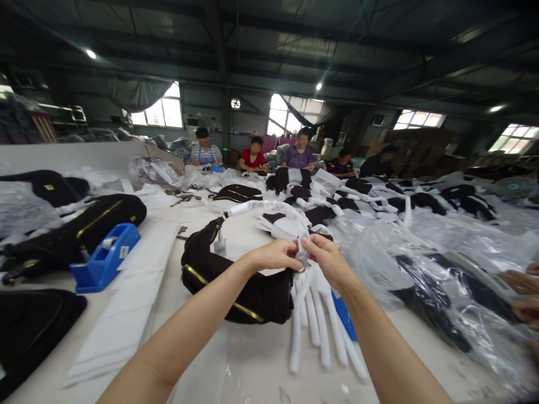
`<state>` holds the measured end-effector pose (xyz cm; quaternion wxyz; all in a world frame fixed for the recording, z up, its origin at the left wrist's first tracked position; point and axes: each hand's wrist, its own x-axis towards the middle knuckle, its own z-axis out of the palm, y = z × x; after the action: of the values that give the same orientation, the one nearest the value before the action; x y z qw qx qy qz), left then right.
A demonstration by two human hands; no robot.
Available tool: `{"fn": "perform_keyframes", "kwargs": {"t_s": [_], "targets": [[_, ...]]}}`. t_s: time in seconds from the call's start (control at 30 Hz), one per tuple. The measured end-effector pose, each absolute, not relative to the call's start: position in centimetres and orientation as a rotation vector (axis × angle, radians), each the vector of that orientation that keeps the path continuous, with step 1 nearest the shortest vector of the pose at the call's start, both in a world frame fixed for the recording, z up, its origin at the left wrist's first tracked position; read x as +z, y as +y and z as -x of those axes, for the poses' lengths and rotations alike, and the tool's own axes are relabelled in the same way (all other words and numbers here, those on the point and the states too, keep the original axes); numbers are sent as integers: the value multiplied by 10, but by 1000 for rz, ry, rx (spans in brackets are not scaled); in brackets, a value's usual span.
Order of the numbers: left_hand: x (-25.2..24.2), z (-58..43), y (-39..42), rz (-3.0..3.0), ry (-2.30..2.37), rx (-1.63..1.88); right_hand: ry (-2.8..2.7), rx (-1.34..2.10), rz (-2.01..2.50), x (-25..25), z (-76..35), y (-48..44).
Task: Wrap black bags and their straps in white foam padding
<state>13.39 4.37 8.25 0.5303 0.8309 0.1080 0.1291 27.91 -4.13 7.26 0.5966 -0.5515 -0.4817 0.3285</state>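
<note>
A black handbag (236, 286) with gold zippers sits on the table before me. Its strap (269, 206) arches up, wrapped in white foam and clear film. At the strap's right end, just above a gold ring, my left hand (278, 255) pinches the wrapping. My right hand (326, 255) closes on the same spot from the other side. What lies between the fingertips is partly hidden. Several white foam tubes (318, 325) fan out under my right hand, with a blue object (344, 317) partly covered beside them.
To the left are a blue tape dispenser (105, 258), a stack of white foam sheets (126, 314) and more black bags (92, 219). Clear plastic bags (374, 258) lie on the right, where another person's hand (526, 308) shows at the edge. Several people sit across the table.
</note>
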Motion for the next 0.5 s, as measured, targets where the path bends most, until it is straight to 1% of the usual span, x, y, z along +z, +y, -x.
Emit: {"fn": "perform_keyframes", "kwargs": {"t_s": [0.07, 0.13, 0.23, 0.37, 0.5], "targets": [[96, -130, 50, -1835, 289, 268, -1090, 747, 1250, 76, -279, -34], [110, -130, 58, -1733, 446, 295, -1085, 702, 1229, 84, -279, -29], [126, -134, 76, -1472, 658, 524, -1099, 688, 1206, 95, -275, -27], [137, -131, 107, -841, 476, 852, -1114, 706, 1194, 95, -270, -27], [143, -117, 134, -593, 424, 1104, -1067, 786, 1149, 79, -268, -23]]}}
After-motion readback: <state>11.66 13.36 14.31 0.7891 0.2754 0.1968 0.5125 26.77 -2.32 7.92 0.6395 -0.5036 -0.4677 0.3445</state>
